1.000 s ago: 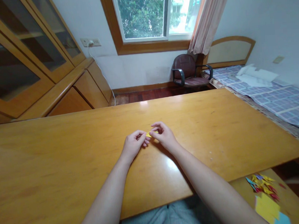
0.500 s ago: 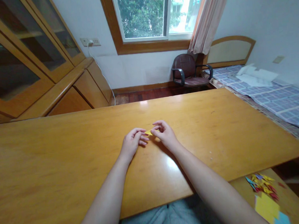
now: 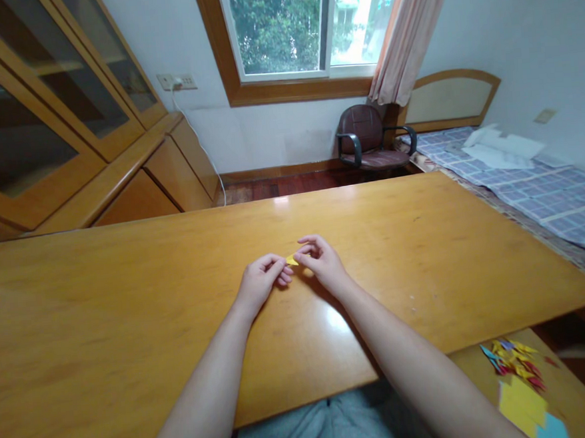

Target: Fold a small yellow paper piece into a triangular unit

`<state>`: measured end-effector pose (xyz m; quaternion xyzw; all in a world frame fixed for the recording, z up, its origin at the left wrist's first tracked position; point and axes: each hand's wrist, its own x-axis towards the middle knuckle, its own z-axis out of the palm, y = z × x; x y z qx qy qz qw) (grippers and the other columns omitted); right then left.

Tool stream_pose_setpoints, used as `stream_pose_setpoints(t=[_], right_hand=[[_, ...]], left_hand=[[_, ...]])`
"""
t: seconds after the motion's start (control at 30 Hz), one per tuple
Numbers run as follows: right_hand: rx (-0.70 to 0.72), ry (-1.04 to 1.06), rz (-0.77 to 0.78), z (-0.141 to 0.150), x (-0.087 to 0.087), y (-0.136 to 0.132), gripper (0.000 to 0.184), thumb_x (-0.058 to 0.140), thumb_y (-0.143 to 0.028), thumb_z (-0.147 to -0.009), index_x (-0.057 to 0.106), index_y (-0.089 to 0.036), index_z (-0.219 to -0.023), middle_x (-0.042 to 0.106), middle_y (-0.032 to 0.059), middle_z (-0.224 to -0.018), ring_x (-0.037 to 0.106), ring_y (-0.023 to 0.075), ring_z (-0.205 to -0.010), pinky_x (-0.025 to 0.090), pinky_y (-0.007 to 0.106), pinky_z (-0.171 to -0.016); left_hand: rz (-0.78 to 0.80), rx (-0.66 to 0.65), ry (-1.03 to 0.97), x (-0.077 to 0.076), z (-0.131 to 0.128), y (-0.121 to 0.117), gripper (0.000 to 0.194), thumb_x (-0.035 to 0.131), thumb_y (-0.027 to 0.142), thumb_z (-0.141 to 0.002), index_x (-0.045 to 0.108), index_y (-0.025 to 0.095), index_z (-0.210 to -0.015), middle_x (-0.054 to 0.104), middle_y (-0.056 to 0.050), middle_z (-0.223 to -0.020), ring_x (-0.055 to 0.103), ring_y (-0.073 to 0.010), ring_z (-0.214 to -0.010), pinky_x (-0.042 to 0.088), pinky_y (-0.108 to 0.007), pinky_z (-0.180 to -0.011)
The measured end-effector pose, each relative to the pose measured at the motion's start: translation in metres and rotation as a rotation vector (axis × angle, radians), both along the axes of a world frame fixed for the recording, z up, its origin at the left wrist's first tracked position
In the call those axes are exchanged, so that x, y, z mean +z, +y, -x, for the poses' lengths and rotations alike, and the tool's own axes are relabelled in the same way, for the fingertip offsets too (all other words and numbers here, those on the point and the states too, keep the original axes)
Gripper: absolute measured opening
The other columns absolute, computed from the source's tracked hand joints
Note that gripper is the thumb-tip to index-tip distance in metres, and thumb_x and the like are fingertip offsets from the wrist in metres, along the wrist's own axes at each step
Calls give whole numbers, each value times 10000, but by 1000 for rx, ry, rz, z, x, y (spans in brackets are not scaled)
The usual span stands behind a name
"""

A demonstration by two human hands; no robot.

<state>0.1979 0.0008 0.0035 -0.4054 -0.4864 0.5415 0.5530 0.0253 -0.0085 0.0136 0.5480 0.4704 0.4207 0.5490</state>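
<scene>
A small piece of folded yellow paper (image 3: 291, 260) is held just above the middle of the wooden table (image 3: 145, 336). My left hand (image 3: 262, 278) pinches its left tip between thumb and forefinger, the other fingers curled below. On the other side, my right hand (image 3: 322, 259) grips the paper's right part between thumb and fingers. Both hands partly cover the paper, so its full shape is hidden.
At the lower right, a lower surface bears a pile of small folded papers (image 3: 516, 363) in several colours, with yellow paper sheets (image 3: 523, 406) and a blue sheet (image 3: 552, 428) beside it. Beyond the table stand a chair (image 3: 367, 137), a bed (image 3: 535, 182) and a cabinet (image 3: 135, 196).
My left thumb has come up and closed on the paper's left tip, with the forefinger drawn in. The right hand stays almost still, holding the paper.
</scene>
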Motion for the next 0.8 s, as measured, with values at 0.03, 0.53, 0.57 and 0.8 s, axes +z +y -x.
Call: stream_pose_setpoints(t=[0.03, 0.53, 0.57, 0.8], right_hand=[[3, 6, 5, 0, 0, 0, 374, 758, -313, -704, 568, -222, -1013, 646, -23, -759, 568, 131, -683, 428, 263, -656], [49, 12, -4, 0, 0, -2, 390, 762, -315, -710, 552, -220, -1025, 642, -40, -717, 575, 126, -662, 435, 266, -659], [53, 15, -6, 0, -1, -2, 394, 761, -315, -713, 553, -220, -1033, 646, -38, -724, 580, 125, -668, 438, 266, -666], [45, 72, 14, 0, -3, 1, 449, 781, -308, -695, 566, -233, -1082, 654, -4, -884, 629, 142, -797, 477, 286, -747]], left_hand=[[-1, -1, 1, 0, 0, 0, 327, 677, 462, -800, 661, 138, -759, 718, -65, -698, 645, -142, -549, 517, -259, -545], [-13, -8, 37, -5, 0, 1, 335, 680, 475, -805, 653, 142, -781, 701, -43, -670, 639, -135, -563, 529, -252, -566], [-15, -2, 38, -5, 0, 1, 333, 682, 473, -803, 657, 142, -779, 701, -42, -669, 638, -134, -563, 527, -251, -566], [-104, 98, 26, -1, 1, -1, 310, 685, 452, -816, 665, 146, -776, 716, -40, -715, 638, -130, -591, 524, -251, -597]])
